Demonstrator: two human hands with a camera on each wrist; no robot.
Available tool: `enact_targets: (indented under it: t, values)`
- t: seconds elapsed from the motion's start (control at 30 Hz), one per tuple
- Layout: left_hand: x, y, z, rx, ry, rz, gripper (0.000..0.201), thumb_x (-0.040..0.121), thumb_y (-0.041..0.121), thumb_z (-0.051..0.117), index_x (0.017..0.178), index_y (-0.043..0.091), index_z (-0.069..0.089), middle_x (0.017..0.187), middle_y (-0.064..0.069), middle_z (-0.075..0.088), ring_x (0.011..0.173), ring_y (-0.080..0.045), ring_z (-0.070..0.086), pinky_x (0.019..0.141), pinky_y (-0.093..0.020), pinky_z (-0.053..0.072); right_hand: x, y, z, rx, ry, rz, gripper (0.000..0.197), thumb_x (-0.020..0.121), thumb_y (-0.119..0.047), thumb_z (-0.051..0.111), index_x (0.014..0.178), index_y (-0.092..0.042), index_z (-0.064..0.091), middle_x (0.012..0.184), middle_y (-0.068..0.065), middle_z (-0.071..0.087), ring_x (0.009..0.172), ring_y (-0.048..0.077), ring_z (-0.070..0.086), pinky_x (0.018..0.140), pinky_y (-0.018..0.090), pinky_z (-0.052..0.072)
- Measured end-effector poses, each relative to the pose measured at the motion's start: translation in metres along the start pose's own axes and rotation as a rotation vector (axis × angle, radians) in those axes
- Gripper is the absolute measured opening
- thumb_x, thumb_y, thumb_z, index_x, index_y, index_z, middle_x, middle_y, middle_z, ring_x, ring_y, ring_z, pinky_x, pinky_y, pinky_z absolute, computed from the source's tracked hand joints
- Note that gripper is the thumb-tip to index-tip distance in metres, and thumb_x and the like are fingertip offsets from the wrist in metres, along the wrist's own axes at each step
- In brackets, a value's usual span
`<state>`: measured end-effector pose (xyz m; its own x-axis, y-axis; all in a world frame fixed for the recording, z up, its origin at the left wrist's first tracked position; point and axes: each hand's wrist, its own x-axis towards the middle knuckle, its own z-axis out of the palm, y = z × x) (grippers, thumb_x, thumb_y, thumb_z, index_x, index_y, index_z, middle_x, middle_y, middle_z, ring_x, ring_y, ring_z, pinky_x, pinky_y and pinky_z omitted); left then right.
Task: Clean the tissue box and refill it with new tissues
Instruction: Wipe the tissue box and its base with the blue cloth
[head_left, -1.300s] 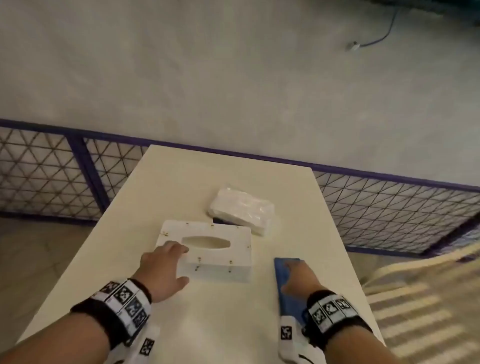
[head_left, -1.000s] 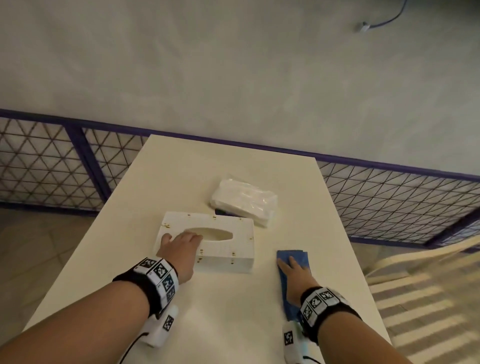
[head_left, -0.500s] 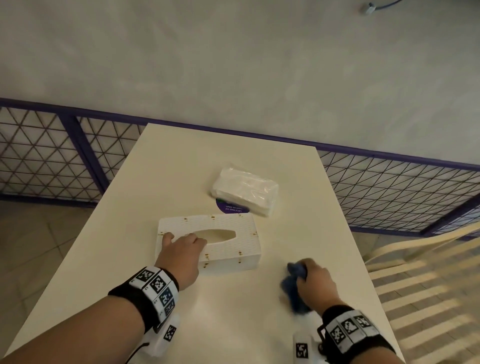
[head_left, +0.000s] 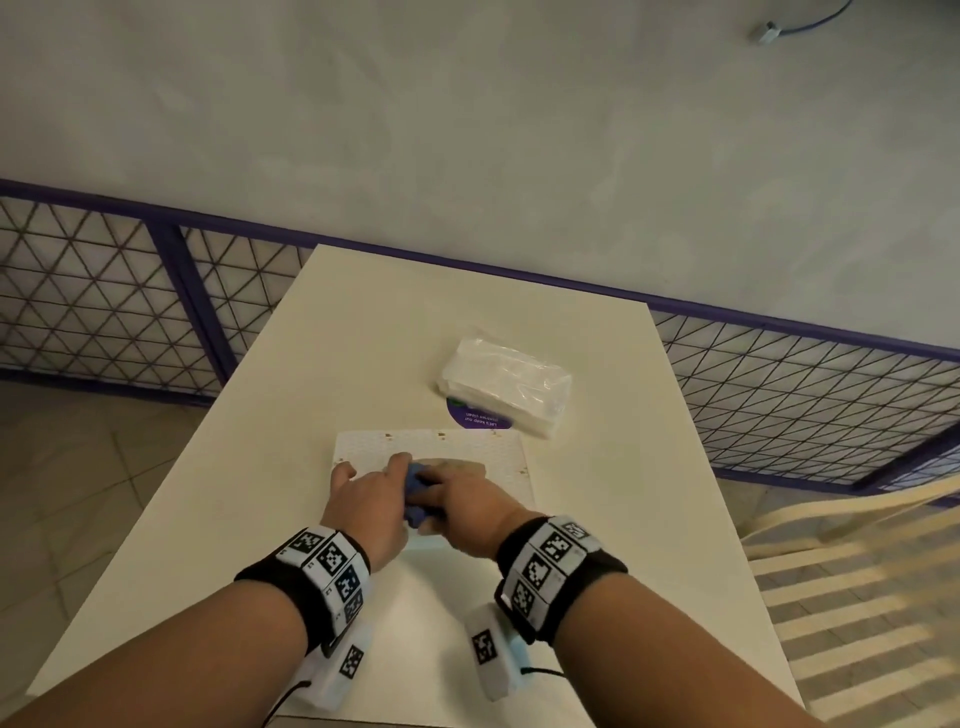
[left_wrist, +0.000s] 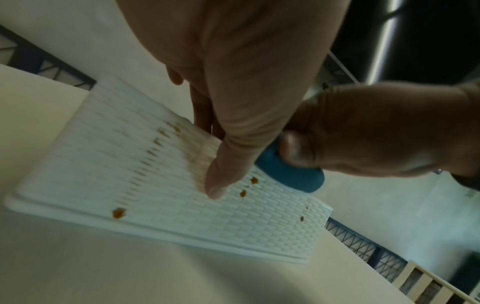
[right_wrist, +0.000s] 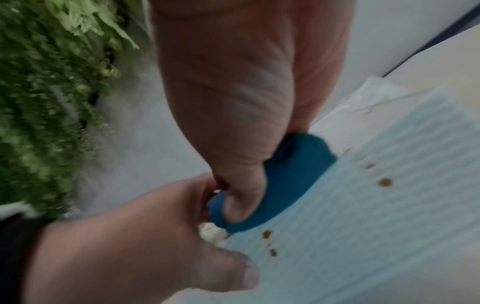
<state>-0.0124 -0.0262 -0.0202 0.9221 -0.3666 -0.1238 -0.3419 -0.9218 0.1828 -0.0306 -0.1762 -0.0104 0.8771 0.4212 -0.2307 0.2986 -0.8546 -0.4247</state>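
Note:
A white tissue box (head_left: 467, 447) with a brick-like texture lies mid-table, and brown stains (left_wrist: 119, 212) dot its surface. My left hand (head_left: 371, 488) holds its near left part, thumb on the near face and fingers over the top. My right hand (head_left: 457, 491) grips a bunched blue cloth (head_left: 415, 486) and presses it against the box right beside the left hand. In the left wrist view the cloth (left_wrist: 291, 176) sits just behind my thumb. The right wrist view shows the cloth (right_wrist: 298, 170) on the box (right_wrist: 363, 205). A wrapped pack of tissues (head_left: 506, 382) lies behind the box.
The cream table (head_left: 363, 338) ends at a purple wire fence (head_left: 104, 312) along its far side. A round purple sticker (head_left: 478, 415) shows under the tissue pack. A slatted cream chair (head_left: 857, 571) stands close on the right. Green foliage fills the left of the right wrist view.
My right hand bunched up the blue cloth from the table on the right and carried it left onto the box. The left hand stayed on the box.

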Motion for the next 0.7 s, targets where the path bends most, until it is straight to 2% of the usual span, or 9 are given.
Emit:
enact_targets:
  t: [0.1,0.2,0.33,0.43,0.5,0.57,0.63,0.7]
  values:
    - [-0.001,-0.003,0.001,-0.031,-0.035,0.014,0.076,0.075,0.018,0.062,0.140,0.024,0.024,0.117,0.010,0.066,0.107,-0.012,0.061,0.110,-0.037,0.014,-0.017,0.025,-0.012,0.002,0.056,0.060,0.027,0.085,-0.007,0.064,0.110,-0.014,0.071,0.122,0.009,0.063,0.111,0.031,0.056,0.093,0.029,0.042]
    - [0.001,-0.006,0.002,-0.083,-0.039,0.034,0.078,0.072,0.017,0.064,0.140,0.025,0.024,0.131,0.016,0.058,0.116,-0.008,0.056,0.111,-0.036,0.011,-0.033,0.055,-0.031,-0.074,0.044,0.212,0.025,0.083,-0.013,0.066,0.107,-0.018,0.073,0.120,0.009,0.061,0.110,0.029,0.056,0.091,0.022,0.038]
    - [0.003,-0.009,0.004,-0.111,-0.047,0.032,0.079,0.069,0.017,0.064,0.138,0.025,0.025,0.129,0.015,0.060,0.114,-0.008,0.057,0.109,-0.033,0.011,-0.022,0.047,-0.029,-0.080,0.045,0.213,0.025,0.084,-0.022,0.066,0.108,-0.018,0.072,0.113,0.011,0.059,0.104,0.032,0.056,0.086,0.021,0.038]
    - [0.004,-0.008,0.003,-0.057,-0.024,0.031,0.073,0.072,0.019,0.060,0.137,0.024,0.027,0.106,0.007,0.070,0.099,-0.013,0.064,0.108,-0.034,0.013,0.002,0.010,-0.011,-0.061,0.046,0.068,0.026,0.087,-0.021,0.063,0.112,-0.018,0.070,0.117,0.014,0.058,0.104,0.035,0.053,0.091,0.036,0.044]
    - [0.004,-0.007,0.003,-0.019,-0.018,0.030,0.069,0.075,0.023,0.059,0.136,0.023,0.027,0.095,0.004,0.070,0.092,-0.015,0.065,0.109,-0.035,0.013,0.005,-0.004,-0.002,-0.075,0.067,0.017,0.027,0.089,-0.022,0.061,0.115,-0.019,0.068,0.120,0.013,0.057,0.107,0.034,0.051,0.094,0.039,0.042]
    - [0.005,-0.008,0.003,-0.004,-0.034,0.047,0.069,0.074,0.022,0.060,0.136,0.023,0.027,0.098,0.005,0.070,0.094,-0.014,0.065,0.108,-0.034,0.010,-0.006,0.006,-0.007,-0.012,0.079,0.051,0.027,0.087,-0.017,0.063,0.114,-0.016,0.069,0.121,0.013,0.056,0.109,0.032,0.050,0.095,0.033,0.039]
    - [0.005,-0.009,0.003,-0.013,-0.042,0.072,0.069,0.072,0.020,0.062,0.133,0.023,0.030,0.115,0.010,0.067,0.103,-0.011,0.063,0.106,-0.032,0.007,-0.024,0.032,-0.018,0.015,0.083,0.110,0.024,0.083,-0.011,0.067,0.106,-0.011,0.073,0.117,0.015,0.057,0.107,0.032,0.053,0.094,0.029,0.040]
    - [0.003,-0.010,0.002,-0.024,-0.052,0.088,0.065,0.069,0.020,0.064,0.127,0.024,0.034,0.123,0.015,0.062,0.104,-0.009,0.062,0.108,-0.032,0.007,-0.039,0.057,-0.028,0.032,0.103,0.197,0.020,0.079,-0.007,0.069,0.099,-0.009,0.075,0.112,0.015,0.059,0.105,0.033,0.056,0.090,0.024,0.041]
